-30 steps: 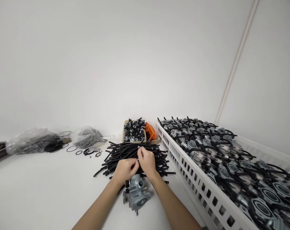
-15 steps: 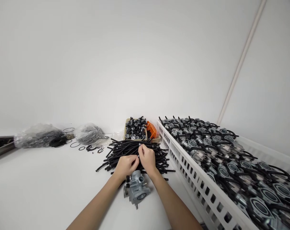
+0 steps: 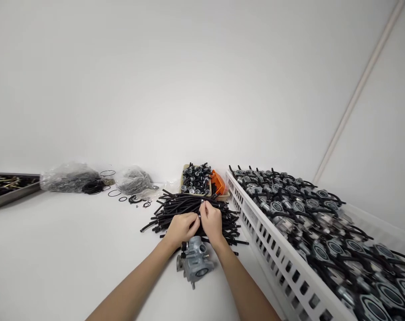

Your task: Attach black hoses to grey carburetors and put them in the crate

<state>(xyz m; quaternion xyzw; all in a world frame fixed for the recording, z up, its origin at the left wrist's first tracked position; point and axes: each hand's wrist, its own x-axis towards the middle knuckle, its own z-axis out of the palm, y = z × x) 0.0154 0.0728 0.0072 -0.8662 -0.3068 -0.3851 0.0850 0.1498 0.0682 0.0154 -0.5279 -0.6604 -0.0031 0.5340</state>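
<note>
Near the far end of a white work surface (image 3: 71,254), a person's bare forearms reach in from the bottom of the view to a loose pile of black rubber hoses (image 3: 175,213). The left hand (image 3: 182,229) and right hand (image 3: 211,223) are both closed in tight pinches on the pile's near side, close together and gripping what looks like a single hose (image 3: 202,203). A tiny silver clip (image 3: 198,215) shows at the fingertips, too small to make out clearly.

A grey metal carburetor (image 3: 194,261) sits just below the hands, against the pile's near edge. Along the surface's right edge runs a white slotted plastic crate (image 3: 272,254), packed with rows of carburetors (image 3: 309,218) trailing black hoses. At the far edge, just past the pile, a tan tray (image 3: 185,176) holds dark-and-silver fittings (image 3: 196,179), with an orange part (image 3: 218,183) beside it. Further left lie two clear plastic bags of grey parts (image 3: 68,178), loose black O-rings (image 3: 115,193) and, at the far left corner, a metal tray (image 3: 8,187) of small parts.
</note>
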